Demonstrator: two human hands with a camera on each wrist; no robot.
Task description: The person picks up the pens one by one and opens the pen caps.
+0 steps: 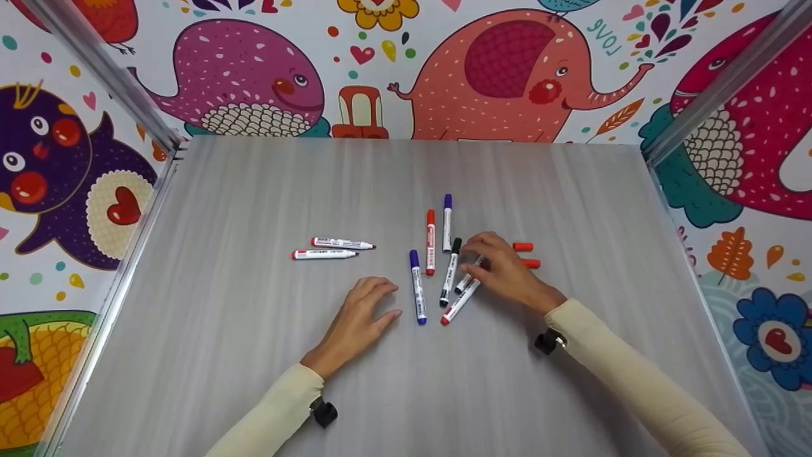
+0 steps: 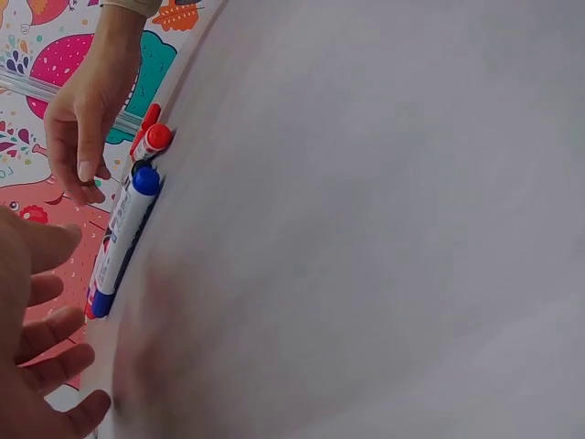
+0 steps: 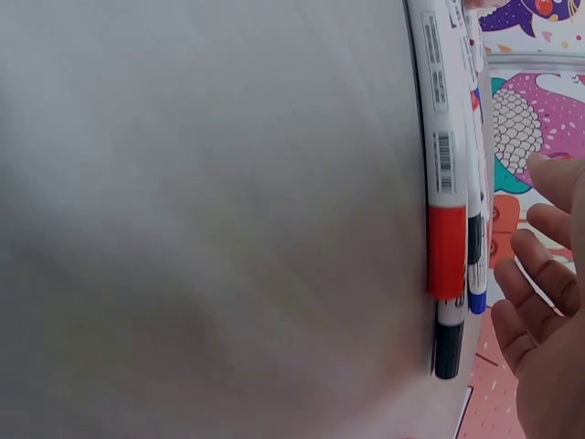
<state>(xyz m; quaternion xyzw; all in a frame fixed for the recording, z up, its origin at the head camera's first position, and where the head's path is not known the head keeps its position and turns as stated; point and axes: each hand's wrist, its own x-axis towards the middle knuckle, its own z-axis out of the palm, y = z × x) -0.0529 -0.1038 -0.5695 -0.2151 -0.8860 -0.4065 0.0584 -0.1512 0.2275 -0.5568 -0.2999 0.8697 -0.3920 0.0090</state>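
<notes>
Cartoon walls point(image 1: 399, 70) are standing around a gray, streaky desk point(image 1: 222, 203). Round markers point(image 1: 431, 241) are lying mostly bunched near its middle; a bump could be sending them rolling. They are looking slim, smooth and plastic. Loose and empty, the left hand point(image 1: 355, 324) is hanging beside a blue-capped marker point(image 1: 418, 289) and the right hand point(image 1: 504, 270) over the bunch.

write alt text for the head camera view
A person's right hand is over a cluster of markers on a grey table, the left hand open beside them. Two red-ended markers lie apart, farther left; cartoon animals decorate the walls around.
</notes>
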